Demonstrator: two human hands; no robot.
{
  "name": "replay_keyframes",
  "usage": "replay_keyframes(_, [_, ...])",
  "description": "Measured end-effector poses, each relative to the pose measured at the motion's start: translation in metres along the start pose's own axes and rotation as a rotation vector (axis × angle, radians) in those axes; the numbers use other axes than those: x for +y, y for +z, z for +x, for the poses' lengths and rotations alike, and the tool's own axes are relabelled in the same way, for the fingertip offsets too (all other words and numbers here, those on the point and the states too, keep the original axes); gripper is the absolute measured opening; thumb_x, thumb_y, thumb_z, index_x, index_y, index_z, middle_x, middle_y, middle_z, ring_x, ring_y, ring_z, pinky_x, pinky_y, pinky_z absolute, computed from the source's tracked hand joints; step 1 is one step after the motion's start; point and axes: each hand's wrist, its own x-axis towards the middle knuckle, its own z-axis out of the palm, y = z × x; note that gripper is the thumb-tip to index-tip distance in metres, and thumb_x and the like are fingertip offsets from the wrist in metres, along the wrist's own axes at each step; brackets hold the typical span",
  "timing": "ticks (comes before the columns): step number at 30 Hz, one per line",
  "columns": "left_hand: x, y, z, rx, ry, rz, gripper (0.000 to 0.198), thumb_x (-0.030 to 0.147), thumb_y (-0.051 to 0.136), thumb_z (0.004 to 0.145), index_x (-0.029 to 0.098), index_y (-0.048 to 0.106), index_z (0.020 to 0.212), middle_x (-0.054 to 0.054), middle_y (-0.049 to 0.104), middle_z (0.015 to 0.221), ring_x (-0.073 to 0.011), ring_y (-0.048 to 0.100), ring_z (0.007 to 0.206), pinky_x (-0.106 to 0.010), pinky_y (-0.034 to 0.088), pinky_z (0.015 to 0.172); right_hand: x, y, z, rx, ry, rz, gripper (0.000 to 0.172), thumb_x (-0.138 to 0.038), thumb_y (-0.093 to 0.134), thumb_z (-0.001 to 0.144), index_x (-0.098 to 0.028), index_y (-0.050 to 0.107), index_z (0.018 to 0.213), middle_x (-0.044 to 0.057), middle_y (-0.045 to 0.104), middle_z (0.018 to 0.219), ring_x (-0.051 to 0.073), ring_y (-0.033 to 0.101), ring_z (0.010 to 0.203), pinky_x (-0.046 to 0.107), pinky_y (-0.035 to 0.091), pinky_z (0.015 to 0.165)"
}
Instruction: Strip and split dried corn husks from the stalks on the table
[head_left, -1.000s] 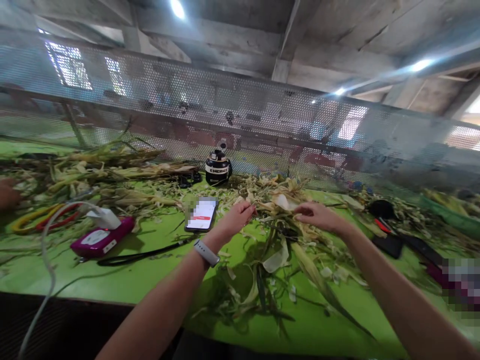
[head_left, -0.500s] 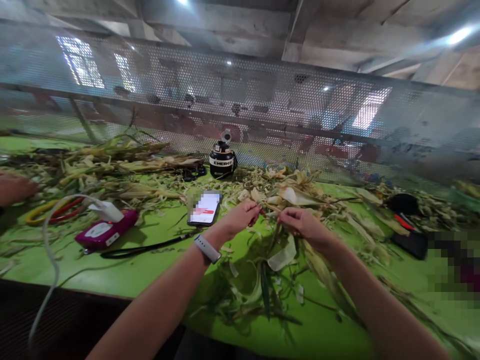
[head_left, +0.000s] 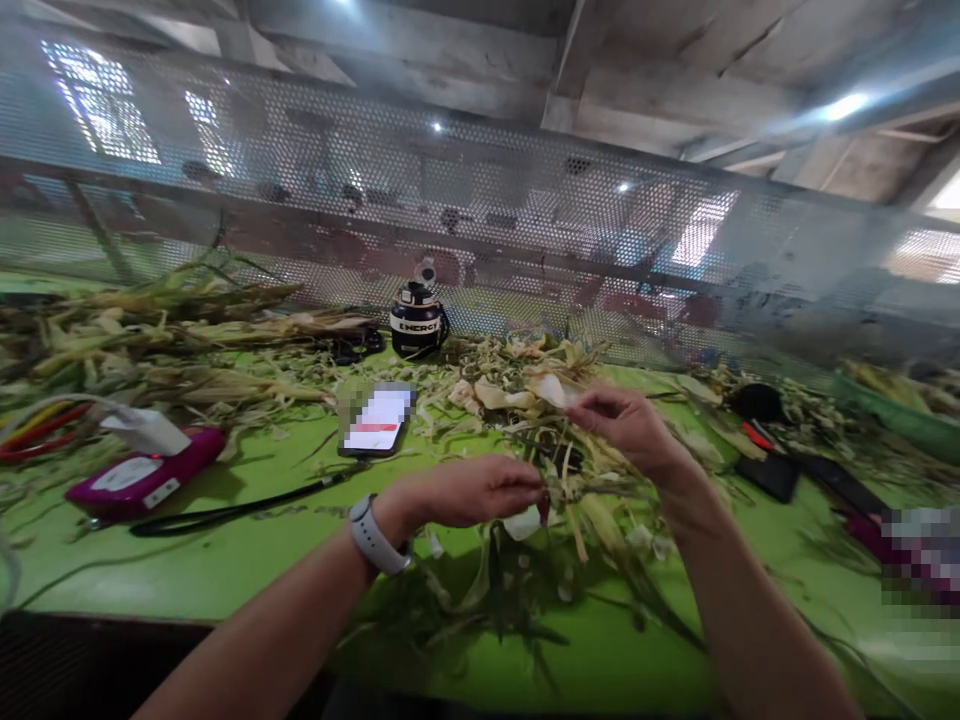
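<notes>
My left hand (head_left: 487, 490), with a pale watch (head_left: 371, 538) at the wrist, is closed low over the shredded husks; what its fingertips hold is too small to make out. Up and to the right, my right hand (head_left: 619, 420) pinches at the edge of a pale husk piece (head_left: 553, 390). Between and below the hands, green and yellowish husk strips (head_left: 611, 530) lie on the green table (head_left: 285, 555). A dark object (head_left: 562, 458) shows among the husks between my hands.
A phone (head_left: 381, 420) lies left of centre, a purple power strip (head_left: 150, 475) with a charger farther left. A black bottle (head_left: 417, 320) stands behind. Husk piles (head_left: 172, 330) cover the back left. At right are a black phone (head_left: 769, 475) and a green basket (head_left: 900, 415).
The view has turned right. My left hand has come down toward me, and my right hand has risen away from it. The other person's hand at the left edge is out of view.
</notes>
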Motion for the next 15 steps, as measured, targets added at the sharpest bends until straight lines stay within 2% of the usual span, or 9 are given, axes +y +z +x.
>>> replay_keyframes(2, [0.004,-0.001,-0.002,-0.103,-0.011,-0.103,0.026,0.034,0.044,0.086,0.02,0.063,0.076,0.003,0.045,0.059,-0.0102,0.038,0.055,-0.02,0.033,0.053,0.005,0.007,0.001,-0.079,0.092,0.105,0.038,-0.053,0.065,0.069,-0.016,0.059,0.064,-0.002,0.048,0.058,0.009,0.039,0.054,0.022,0.031,0.051])
replay_keyframes(4, [-0.001,-0.005,-0.003,-0.064,-0.044,-0.205,0.029,0.037,0.042,0.087,0.018,0.063,0.084,0.003,0.043,0.06,-0.0095,0.036,0.053,-0.021,0.031,0.05,0.013,0.015,0.002,-0.154,0.174,0.145,0.039,-0.053,0.066,0.068,-0.015,0.058,0.064,-0.004,0.046,0.055,0.007,0.036,0.051,0.021,0.028,0.048])
replay_keyframes(7, [-0.019,-0.018,0.0,0.277,-0.086,-0.27,0.024,0.036,0.047,0.085,0.015,0.06,0.085,0.004,0.041,0.059,-0.0077,0.032,0.05,-0.02,0.026,0.046,0.026,0.027,0.003,-0.186,0.251,0.164,0.042,-0.055,0.065,0.067,-0.014,0.055,0.063,-0.005,0.042,0.052,0.006,0.032,0.048,0.021,0.024,0.046])
replay_keyframes(9, [-0.031,-0.026,0.003,0.473,-0.118,-0.305,0.022,0.034,0.047,0.084,0.015,0.056,0.079,0.005,0.039,0.057,-0.0074,0.031,0.05,-0.02,0.025,0.047,0.03,0.034,0.003,-0.196,0.25,0.147,0.043,-0.057,0.061,0.07,-0.015,0.054,0.063,-0.005,0.04,0.052,0.007,0.032,0.049,0.021,0.024,0.046])
replay_keyframes(12, [-0.043,-0.033,0.007,0.585,-0.209,-0.357,0.02,0.031,0.046,0.083,0.015,0.052,0.073,0.005,0.038,0.055,-0.0069,0.03,0.048,-0.02,0.024,0.046,0.026,0.045,-0.001,-0.229,0.143,0.038,0.041,-0.055,0.056,0.076,-0.015,0.056,0.065,-0.003,0.046,0.057,0.009,0.038,0.054,0.022,0.03,0.051])
replay_keyframes(15, [-0.048,-0.032,0.008,0.617,-0.252,-0.353,0.017,0.029,0.046,0.08,0.016,0.049,0.071,0.006,0.037,0.055,-0.0068,0.03,0.047,-0.02,0.024,0.046,0.012,0.053,-0.007,-0.223,-0.044,-0.097,0.033,-0.044,0.049,0.085,-0.017,0.057,0.067,0.0,0.052,0.063,0.012,0.046,0.061,0.024,0.035,0.058])
